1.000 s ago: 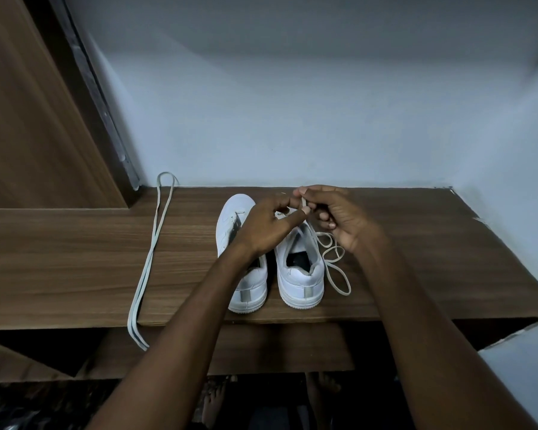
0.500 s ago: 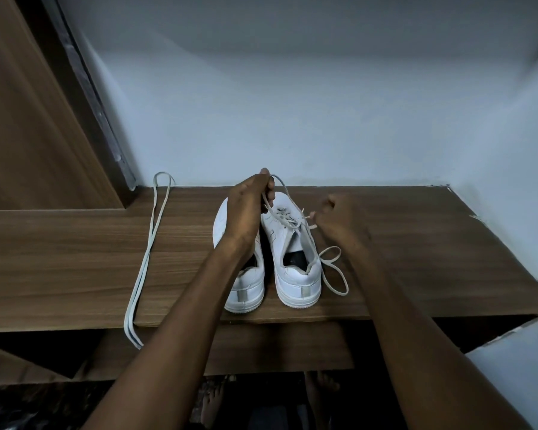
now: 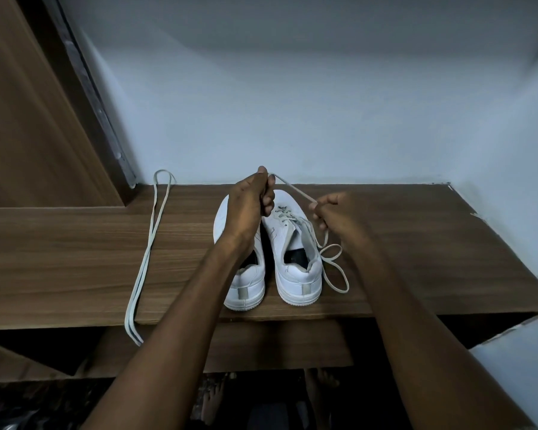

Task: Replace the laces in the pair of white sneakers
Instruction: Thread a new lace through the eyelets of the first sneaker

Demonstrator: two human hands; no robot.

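Two white sneakers stand side by side on the wooden shelf (image 3: pixel 416 249), heels toward me: the left sneaker (image 3: pixel 246 287) and the right sneaker (image 3: pixel 298 274). A pale lace (image 3: pixel 334 274) runs through the right sneaker's front eyelets, and its loose part loops on the shelf to the right. My left hand (image 3: pixel 250 203) pinches one stretch of this lace, raised above the toes. My right hand (image 3: pixel 339 215) grips the lace beside the right sneaker, so the lace is taut between both hands. My left forearm hides much of the left sneaker.
A second loose lace (image 3: pixel 149 243) lies doubled along the shelf's left part and hangs over its front edge. A wooden panel (image 3: pixel 28 119) rises at the left, and pale walls close in the back and right. Bare feet show below the shelf.
My hands, close together over the right sneaker a second ago, have drawn apart. The left hand rose and moved back with the lace, pulling it tight, while the right hand shifted slightly right.
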